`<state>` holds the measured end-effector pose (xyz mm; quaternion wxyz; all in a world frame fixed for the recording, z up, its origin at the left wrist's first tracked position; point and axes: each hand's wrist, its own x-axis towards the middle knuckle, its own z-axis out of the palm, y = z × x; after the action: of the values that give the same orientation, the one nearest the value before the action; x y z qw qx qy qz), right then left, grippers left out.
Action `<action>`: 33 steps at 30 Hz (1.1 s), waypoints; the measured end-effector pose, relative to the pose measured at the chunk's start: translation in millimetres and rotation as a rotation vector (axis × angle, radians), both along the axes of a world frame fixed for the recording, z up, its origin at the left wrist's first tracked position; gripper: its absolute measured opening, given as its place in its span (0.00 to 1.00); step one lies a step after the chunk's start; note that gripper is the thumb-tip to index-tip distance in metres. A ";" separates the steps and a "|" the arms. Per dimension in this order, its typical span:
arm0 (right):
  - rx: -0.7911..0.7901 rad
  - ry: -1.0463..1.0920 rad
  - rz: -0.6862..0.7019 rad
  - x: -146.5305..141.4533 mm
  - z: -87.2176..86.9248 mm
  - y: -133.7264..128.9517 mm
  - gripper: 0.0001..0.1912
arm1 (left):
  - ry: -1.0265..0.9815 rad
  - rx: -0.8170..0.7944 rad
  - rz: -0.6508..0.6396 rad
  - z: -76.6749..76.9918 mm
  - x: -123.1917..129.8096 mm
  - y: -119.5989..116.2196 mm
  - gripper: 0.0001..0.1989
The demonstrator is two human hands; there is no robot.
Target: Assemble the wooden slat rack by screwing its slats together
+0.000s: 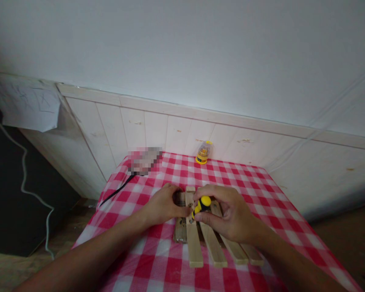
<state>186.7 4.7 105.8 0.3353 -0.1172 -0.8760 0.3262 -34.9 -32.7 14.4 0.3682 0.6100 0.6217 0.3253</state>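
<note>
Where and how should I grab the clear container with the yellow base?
Likely around the body of the clear container, coming from the near side: it stands on its yellow base, front unobstructed, with the white panelled wall close behind.

Pale wall (182, 61) above whitish plank panelling (177, 140), dark panel (24, 194) at left, brownish floor (3, 267), dim light.

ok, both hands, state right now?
Left hand: part-curled by the leftmost slat; can't tell whether it grips.
Right hand: closed, holding the screwdriver.
</note>
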 end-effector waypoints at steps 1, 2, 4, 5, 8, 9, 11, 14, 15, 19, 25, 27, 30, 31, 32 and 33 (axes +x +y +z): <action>-0.035 0.011 -0.002 0.1 -0.4 1.1 0.15 | 0.029 -0.010 0.014 3.0 0.7 -0.7 0.32; -0.071 0.030 -0.016 -0.1 -0.9 2.4 0.14 | 0.061 -0.023 0.027 6.4 1.5 -1.4 0.33; -0.135 0.093 -0.080 -1.3 -2.6 5.6 0.14 | 0.122 -0.055 0.042 13.6 3.0 -3.1 0.34; -0.162 0.124 -0.118 -2.2 -3.7 7.2 0.15 | 0.142 -0.067 0.040 16.7 3.7 -3.9 0.33; -0.221 0.172 -0.184 -4.8 -7.1 10.7 0.16 | 0.155 -0.093 0.031 21.7 4.6 -5.2 0.34; -0.228 0.169 -0.190 -5.2 -7.9 11.1 0.16 | 0.149 -0.095 0.029 21.8 4.6 -5.3 0.34; -0.219 0.148 -0.202 -5.3 -9.0 11.0 0.16 | 0.141 -0.091 0.024 20.3 4.1 -5.0 0.35; -0.197 0.115 -0.214 -4.4 -9.7 10.3 0.16 | 0.147 -0.077 0.032 17.8 3.3 -4.3 0.34; -0.195 0.109 -0.211 -4.2 -9.9 10.3 0.16 | 0.149 -0.079 0.038 17.6 3.3 -4.2 0.34; -0.192 0.088 -0.180 -3.3 -10.1 10.7 0.18 | 0.138 -0.089 0.037 20.2 3.8 -4.4 0.34; -0.132 0.042 -0.152 -2.0 -9.6 10.6 0.22 | 0.139 -0.081 0.041 20.5 4.7 -4.8 0.31; -0.115 0.040 -0.171 -2.2 -10.8 10.9 0.21 | 0.139 -0.079 0.040 19.2 4.7 -4.6 0.32; -0.092 0.027 -0.219 -2.6 -13.0 11.4 0.19 | 0.135 -0.090 0.042 18.3 4.8 -4.2 0.33; -0.083 0.024 -0.230 -2.7 -13.4 11.5 0.18 | 0.128 -0.091 0.041 18.4 4.9 -4.2 0.33; -0.072 0.024 -0.238 -2.8 -13.7 11.5 0.17 | 0.121 -0.091 0.041 18.5 4.9 -4.2 0.33; -0.059 0.023 -0.244 -3.0 -13.7 11.5 0.17 | 0.114 -0.091 0.039 18.6 4.9 -4.2 0.33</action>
<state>183.7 16.2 92.1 0.3792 -0.2292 -0.8412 0.3100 -29.9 -37.0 33.0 0.3530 0.5978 0.6677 0.2685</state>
